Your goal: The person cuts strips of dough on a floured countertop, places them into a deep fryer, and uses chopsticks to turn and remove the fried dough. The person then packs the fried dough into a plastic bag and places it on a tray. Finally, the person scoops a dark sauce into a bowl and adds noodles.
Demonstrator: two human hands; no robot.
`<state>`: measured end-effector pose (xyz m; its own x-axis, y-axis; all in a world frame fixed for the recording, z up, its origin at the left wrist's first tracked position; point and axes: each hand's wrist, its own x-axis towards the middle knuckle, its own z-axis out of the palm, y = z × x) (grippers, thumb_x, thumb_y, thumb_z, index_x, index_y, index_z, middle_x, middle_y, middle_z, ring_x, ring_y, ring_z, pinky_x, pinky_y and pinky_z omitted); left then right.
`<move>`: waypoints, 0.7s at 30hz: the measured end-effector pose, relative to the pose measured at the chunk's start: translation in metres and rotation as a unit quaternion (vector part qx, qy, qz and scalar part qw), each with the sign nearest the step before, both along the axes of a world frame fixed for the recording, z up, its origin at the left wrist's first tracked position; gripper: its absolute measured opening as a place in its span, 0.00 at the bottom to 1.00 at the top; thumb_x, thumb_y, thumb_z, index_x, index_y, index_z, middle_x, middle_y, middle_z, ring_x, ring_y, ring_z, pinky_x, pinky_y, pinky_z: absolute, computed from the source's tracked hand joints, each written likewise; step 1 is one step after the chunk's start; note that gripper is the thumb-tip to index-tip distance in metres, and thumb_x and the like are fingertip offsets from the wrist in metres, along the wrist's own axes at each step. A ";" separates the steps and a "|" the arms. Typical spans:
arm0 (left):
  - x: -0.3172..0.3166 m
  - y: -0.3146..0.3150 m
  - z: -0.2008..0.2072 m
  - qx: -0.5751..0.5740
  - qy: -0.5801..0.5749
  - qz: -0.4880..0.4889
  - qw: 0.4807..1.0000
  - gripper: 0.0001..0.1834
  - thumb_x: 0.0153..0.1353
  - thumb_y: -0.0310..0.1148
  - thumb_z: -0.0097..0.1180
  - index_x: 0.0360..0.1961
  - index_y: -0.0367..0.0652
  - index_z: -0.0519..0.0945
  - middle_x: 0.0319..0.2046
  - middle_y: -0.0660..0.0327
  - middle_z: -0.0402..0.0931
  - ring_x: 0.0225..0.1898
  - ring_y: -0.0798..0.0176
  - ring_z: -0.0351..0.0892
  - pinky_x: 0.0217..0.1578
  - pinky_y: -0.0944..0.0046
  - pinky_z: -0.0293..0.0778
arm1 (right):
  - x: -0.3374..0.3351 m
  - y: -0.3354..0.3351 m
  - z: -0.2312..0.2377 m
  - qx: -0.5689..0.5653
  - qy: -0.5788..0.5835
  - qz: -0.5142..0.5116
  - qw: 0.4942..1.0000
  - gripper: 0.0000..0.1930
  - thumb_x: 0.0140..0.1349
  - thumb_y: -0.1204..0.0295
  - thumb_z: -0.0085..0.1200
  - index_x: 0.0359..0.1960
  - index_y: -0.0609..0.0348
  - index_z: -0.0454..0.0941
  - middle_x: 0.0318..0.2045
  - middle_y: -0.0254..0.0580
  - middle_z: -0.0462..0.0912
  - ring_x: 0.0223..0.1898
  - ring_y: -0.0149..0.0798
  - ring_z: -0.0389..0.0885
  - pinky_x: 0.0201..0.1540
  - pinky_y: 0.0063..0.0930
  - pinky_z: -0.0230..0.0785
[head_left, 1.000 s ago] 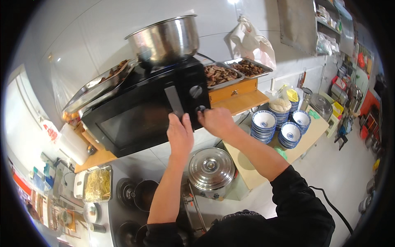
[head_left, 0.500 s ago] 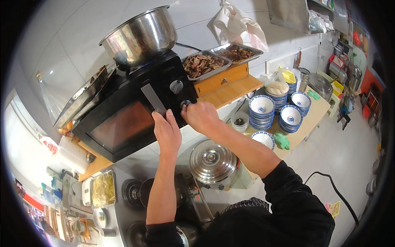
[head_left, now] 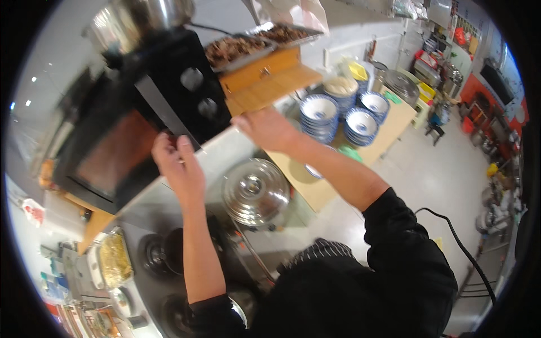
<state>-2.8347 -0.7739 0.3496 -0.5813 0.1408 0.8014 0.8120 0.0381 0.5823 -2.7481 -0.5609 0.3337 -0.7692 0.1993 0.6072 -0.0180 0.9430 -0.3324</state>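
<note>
A black microwave oven point(head_left: 172, 70) stands on a wooden shelf, tilted in the view, with a reddish window, a silver handle strip point(head_left: 160, 107) and two round knobs. My left hand point(head_left: 181, 172) is at the lower end of the handle strip, fingers apart and holding nothing; whether a fingertip touches the strip is unclear. My right hand point(head_left: 267, 130) is just right of the lower knob point(head_left: 208, 107) and apart from it. Its fingers are curled in with nothing visible in them, slightly blurred.
On the microwave sits a steel pot point(head_left: 152, 17). Trays of brown dried pieces point(head_left: 239, 50) rest on a wooden drawer unit point(head_left: 265, 72). Stacked blue-and-white bowls point(head_left: 319, 110) stand on a table at right. Below my hands are a lidded steel pot point(head_left: 256, 191) and stove burners point(head_left: 155, 253).
My right hand has come off the lower knob and moved slightly right of it. My left hand has opened its fingers wider beside the handle strip. The view has shifted to the right.
</note>
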 end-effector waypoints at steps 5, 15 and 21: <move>0.039 -0.012 -0.146 0.019 -0.174 0.005 0.985 0.14 0.71 0.31 0.55 0.51 0.33 0.74 0.44 0.56 0.74 0.41 0.66 0.75 0.43 0.67 0.74 | 0.115 0.132 -0.134 -0.206 -0.144 -0.070 0.965 0.18 0.70 0.62 0.47 0.30 0.67 0.78 0.24 0.54 0.82 0.24 0.49 0.81 0.31 0.43 0.72; 0.143 0.167 -0.439 -0.104 -0.760 -0.269 0.582 0.28 0.72 0.48 0.52 0.65 0.41 0.67 0.55 0.55 0.72 0.48 0.55 0.80 0.44 0.55 0.80 | 0.228 0.296 -0.437 -0.714 -0.315 -0.218 0.586 0.17 0.67 0.56 0.57 0.49 0.53 0.74 0.38 0.42 0.83 0.29 0.35 0.80 0.29 0.31 0.74; 0.130 0.269 -0.533 -0.215 -0.361 -0.286 0.861 0.53 0.51 0.45 0.70 0.77 0.49 0.56 0.72 0.51 0.56 0.75 0.48 0.51 0.72 0.48 0.55 | 0.176 0.316 -0.481 -0.795 -0.172 -0.093 0.575 0.29 0.75 0.49 0.39 0.72 0.47 0.63 0.68 0.39 0.70 0.67 0.46 0.69 0.69 0.47 0.62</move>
